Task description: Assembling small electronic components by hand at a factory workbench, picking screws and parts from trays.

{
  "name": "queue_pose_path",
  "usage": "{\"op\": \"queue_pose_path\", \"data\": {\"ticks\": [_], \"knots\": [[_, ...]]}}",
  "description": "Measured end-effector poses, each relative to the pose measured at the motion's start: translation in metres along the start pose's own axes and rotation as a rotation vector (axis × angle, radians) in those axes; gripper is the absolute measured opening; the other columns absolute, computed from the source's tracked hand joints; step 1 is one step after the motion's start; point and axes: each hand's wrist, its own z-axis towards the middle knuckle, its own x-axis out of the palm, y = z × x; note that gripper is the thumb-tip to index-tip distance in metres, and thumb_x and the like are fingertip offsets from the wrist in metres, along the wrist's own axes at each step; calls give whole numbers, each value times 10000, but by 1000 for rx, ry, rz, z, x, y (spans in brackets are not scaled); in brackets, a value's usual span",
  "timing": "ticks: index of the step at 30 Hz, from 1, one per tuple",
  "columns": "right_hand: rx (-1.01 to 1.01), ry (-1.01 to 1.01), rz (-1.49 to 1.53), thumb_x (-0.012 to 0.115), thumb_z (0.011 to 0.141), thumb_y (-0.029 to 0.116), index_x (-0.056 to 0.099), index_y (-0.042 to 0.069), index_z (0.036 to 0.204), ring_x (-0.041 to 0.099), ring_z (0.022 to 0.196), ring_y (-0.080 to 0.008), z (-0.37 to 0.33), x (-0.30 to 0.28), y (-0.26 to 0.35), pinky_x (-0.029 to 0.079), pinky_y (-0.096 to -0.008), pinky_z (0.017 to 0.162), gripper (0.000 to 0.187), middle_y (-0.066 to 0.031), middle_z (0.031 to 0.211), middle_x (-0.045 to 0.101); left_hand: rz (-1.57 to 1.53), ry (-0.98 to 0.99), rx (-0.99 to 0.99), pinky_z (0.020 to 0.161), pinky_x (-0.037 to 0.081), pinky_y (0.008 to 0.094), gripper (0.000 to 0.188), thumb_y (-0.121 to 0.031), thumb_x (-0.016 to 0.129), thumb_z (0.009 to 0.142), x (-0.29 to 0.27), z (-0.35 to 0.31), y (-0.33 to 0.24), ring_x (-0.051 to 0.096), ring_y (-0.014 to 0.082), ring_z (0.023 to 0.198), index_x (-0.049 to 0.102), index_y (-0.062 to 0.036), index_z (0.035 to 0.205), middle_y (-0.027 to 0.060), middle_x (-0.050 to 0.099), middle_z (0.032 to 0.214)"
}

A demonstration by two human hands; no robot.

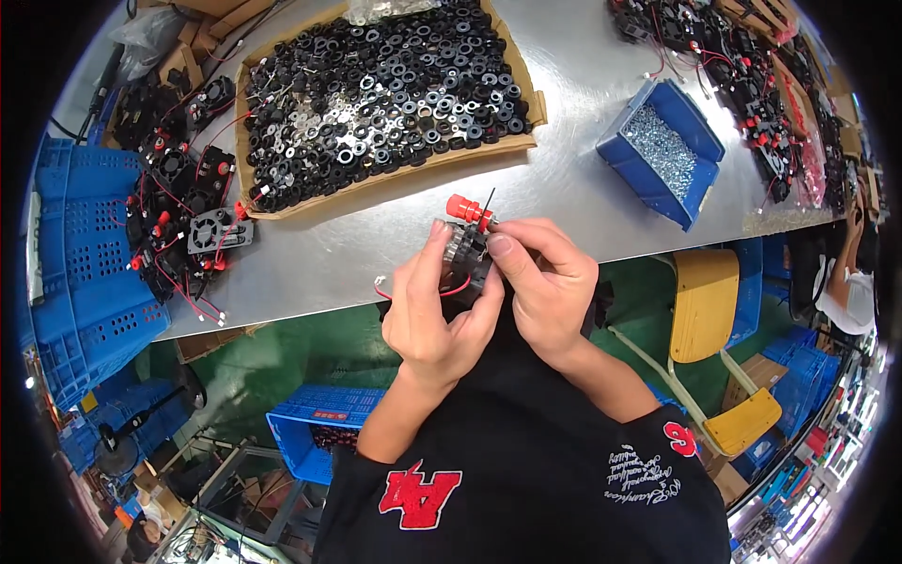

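Close to the metal table's front edge, my left hand [425, 315] is closed around a small dark fan assembly [458, 249] with ribbed grey metal on its side. A red knob-like part [462, 208] sticks out of its top, beside a thin dark upright pin. Red and black wires [383, 287] with a white plug hang out on the left of it. My right hand [554, 291] pinches at the assembly's right side, just below the red part. Whatever lies between its thumb and forefinger is mostly hidden.
A cardboard tray [395, 172] of black and silver rings lies ahead. A blue bin [615, 155] of small silver parts stands right of it. More fan assemblies [218, 230] are piled left by a blue crate [85, 310], others far right. A yellow chair [705, 305] stands right; a person sits beyond.
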Motion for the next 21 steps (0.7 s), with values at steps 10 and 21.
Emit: {"op": "queue_pose_path", "data": {"ticks": [10,21], "knots": [[-327,59,-441,633,920,86,669,-53,857,600,704,-140,9,-11,-6,468,-268,640,157,-113,808,664,28,-21,29,556,539,282,563,-11,810,639,4,-2,-2,651,201,684,614,58,1162,133,691,959],[-374,147,-471,675,838,113,650,-43,1064,658,747,-208,6,-14,1,525,-288,699,275,-168,929,675,-44,28,-76,559,519,292,588,-22,791,640,0,-5,1,630,203,659,596,42,1191,124,665,932]]}}
